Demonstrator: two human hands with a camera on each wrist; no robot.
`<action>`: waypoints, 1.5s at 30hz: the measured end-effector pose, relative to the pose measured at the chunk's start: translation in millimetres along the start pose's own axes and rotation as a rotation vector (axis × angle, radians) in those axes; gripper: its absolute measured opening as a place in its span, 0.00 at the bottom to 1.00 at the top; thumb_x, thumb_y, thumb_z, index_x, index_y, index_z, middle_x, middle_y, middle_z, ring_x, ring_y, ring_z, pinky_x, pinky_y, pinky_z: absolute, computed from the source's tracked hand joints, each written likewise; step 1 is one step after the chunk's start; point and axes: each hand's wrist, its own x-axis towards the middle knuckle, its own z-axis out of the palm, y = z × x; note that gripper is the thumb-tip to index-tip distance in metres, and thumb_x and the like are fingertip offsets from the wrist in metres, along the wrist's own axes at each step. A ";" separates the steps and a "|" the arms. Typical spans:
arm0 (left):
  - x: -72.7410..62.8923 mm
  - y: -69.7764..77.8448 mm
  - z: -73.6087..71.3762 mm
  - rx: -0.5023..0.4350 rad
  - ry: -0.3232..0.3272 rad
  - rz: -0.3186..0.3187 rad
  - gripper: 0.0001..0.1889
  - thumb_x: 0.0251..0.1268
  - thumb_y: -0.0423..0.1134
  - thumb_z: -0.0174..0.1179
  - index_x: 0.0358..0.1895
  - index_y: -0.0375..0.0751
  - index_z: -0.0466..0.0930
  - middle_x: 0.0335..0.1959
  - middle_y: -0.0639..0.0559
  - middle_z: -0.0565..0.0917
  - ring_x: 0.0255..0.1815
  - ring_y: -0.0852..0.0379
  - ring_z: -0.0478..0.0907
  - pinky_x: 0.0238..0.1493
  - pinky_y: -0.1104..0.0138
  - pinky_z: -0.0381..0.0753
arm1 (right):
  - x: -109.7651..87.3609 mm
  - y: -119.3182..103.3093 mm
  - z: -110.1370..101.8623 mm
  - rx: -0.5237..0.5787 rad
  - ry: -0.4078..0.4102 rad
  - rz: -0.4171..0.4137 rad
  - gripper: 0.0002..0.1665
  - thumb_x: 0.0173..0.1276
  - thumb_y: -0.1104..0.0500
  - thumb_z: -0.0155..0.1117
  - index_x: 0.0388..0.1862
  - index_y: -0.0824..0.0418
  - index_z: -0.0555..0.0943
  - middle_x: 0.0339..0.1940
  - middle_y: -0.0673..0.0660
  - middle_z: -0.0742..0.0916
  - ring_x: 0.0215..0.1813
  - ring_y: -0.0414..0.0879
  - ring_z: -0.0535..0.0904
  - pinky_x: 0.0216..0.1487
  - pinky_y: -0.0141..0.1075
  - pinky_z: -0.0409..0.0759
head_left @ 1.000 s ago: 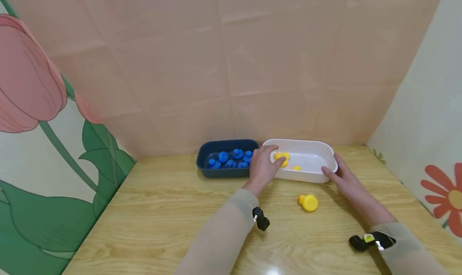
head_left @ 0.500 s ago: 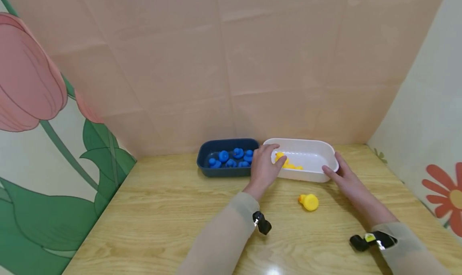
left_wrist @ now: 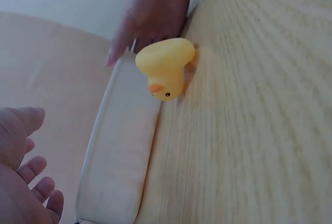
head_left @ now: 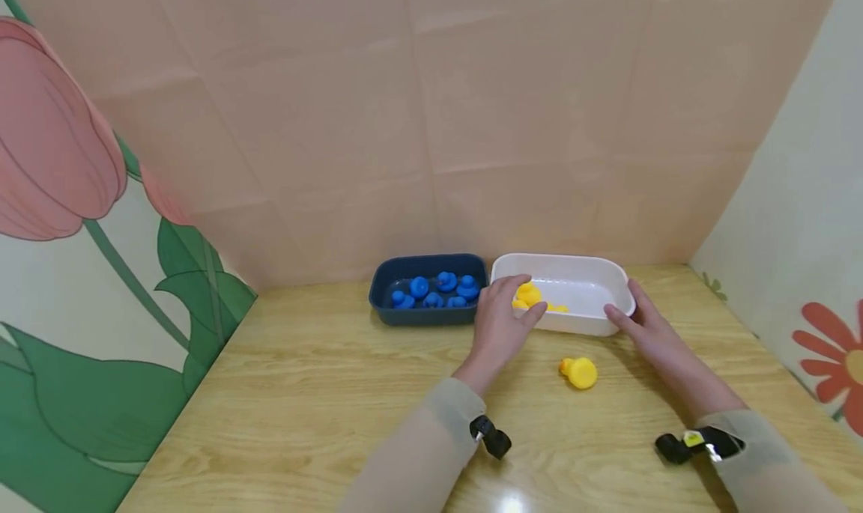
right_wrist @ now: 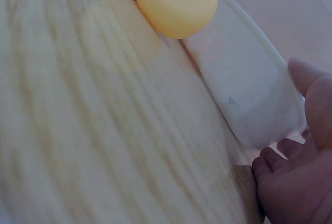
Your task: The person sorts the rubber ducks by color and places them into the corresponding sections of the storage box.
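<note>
My left hand (head_left: 497,322) hovers at the left end of a white tub (head_left: 580,323), its fingers apart with nothing between them. Below those fingers, yellow rubber ducks (head_left: 529,294) lie in the tub, partly hidden by the hand. At the tub's right end my right hand (head_left: 640,322) grips the corner, thumb at the rim and fingers along the outside; the right wrist view shows that thumb (right_wrist: 306,76) against the rim. One more yellow rubber duck (head_left: 581,374) lies tipped over on the table, in front of the tub.
A dark blue tub (head_left: 425,317) with several blue rubber ducks (head_left: 433,300) stands just left of the white one. Both stand on a wooden table (head_left: 323,393), close to the peach-coloured back wall (head_left: 323,161). A flowered wall rises at each side.
The yellow duck by my left fingers has come to rest lower in the white tub. My left hand has shifted slightly right and spread its fingers. My right hand keeps its hold.
</note>
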 end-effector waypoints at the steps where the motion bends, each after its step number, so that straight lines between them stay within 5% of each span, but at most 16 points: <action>1: -2.0 0.7 -0.4 -0.004 -0.004 0.001 0.26 0.78 0.52 0.72 0.75 0.56 0.82 0.75 0.59 0.80 0.72 0.53 0.74 0.73 0.58 0.77 | -0.2 0.3 -0.5 -0.005 0.000 0.000 0.60 0.87 0.31 0.50 0.90 0.47 0.21 0.91 0.68 0.34 0.88 0.76 0.31 0.81 0.75 0.35; 22: -40.5 -0.1 10.0 -0.092 -0.187 0.019 0.30 0.76 0.54 0.73 0.78 0.60 0.78 0.74 0.65 0.79 0.77 0.57 0.72 0.77 0.56 0.75 | -7.1 -1.7 -4.1 -0.024 0.005 0.002 0.61 0.87 0.31 0.51 0.90 0.48 0.21 0.91 0.69 0.35 0.88 0.76 0.32 0.82 0.75 0.37; 38: -50.3 -1.2 21.7 -0.006 -0.328 0.198 0.34 0.73 0.55 0.76 0.79 0.58 0.78 0.77 0.66 0.77 0.76 0.59 0.72 0.77 0.65 0.71 | -6.3 -1.6 -1.9 -0.005 0.005 -0.023 0.60 0.88 0.33 0.52 0.91 0.50 0.21 0.91 0.69 0.35 0.89 0.76 0.34 0.82 0.74 0.38; 45: -52.9 -0.7 26.9 0.006 -0.406 0.185 0.37 0.71 0.57 0.77 0.81 0.60 0.76 0.78 0.68 0.75 0.77 0.61 0.70 0.77 0.65 0.71 | -5.4 -0.4 -3.0 -0.001 0.001 -0.051 0.58 0.90 0.37 0.51 0.91 0.51 0.22 0.91 0.70 0.36 0.89 0.76 0.36 0.82 0.73 0.39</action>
